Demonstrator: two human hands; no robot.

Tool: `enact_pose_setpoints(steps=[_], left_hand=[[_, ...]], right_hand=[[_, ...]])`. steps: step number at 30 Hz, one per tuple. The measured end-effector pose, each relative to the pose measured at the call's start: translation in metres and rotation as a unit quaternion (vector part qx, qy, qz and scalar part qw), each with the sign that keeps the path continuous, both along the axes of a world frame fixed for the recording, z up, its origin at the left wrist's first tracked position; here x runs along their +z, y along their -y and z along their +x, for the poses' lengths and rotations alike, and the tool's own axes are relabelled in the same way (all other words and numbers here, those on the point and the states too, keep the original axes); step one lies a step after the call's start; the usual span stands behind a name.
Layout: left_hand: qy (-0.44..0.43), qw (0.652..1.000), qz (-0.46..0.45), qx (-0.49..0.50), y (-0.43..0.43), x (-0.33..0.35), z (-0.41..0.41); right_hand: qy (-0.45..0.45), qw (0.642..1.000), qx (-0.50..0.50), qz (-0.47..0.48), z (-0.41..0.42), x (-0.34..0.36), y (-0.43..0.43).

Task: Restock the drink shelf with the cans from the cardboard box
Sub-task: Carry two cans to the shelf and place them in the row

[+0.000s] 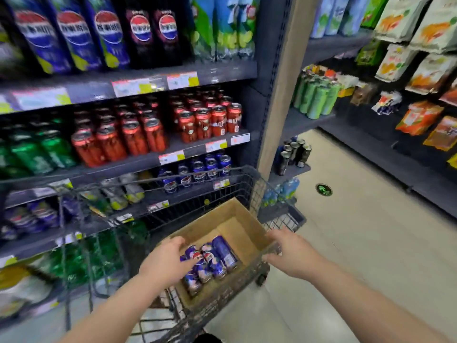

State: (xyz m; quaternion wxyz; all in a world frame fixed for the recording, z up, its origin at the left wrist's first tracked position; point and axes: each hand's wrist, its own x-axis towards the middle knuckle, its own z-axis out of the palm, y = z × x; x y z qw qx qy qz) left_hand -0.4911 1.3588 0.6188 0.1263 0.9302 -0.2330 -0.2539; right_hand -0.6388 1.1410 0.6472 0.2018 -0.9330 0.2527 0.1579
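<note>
Blue cans (221, 254) in cardboard box (237, 226) | left grip (168, 263) released atop them | right grip (288, 253) grasping rim

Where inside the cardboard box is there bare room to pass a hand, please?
The far end of the cardboard box is bare floor, between its far wall and the blue cans. Near-left is crowded: cans packed under the left hand.
</note>
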Motion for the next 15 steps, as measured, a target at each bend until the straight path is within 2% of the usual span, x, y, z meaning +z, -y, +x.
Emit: enact_pose_setpoints(steps=[6, 15], left_hand=[[-0.038, 0.998, 0.033, 0.049, 0.019, -0.040, 0.061], [-0.102, 0.983, 0.070, 0.133, 0.038, -0.116, 0.116]], right_hand=[[-0.069, 0.997, 0.041, 0.001, 0.095, -0.041, 0.041], [-0.246, 0.963, 0.100, 0.054, 0.185, -0.169, 0.075]])
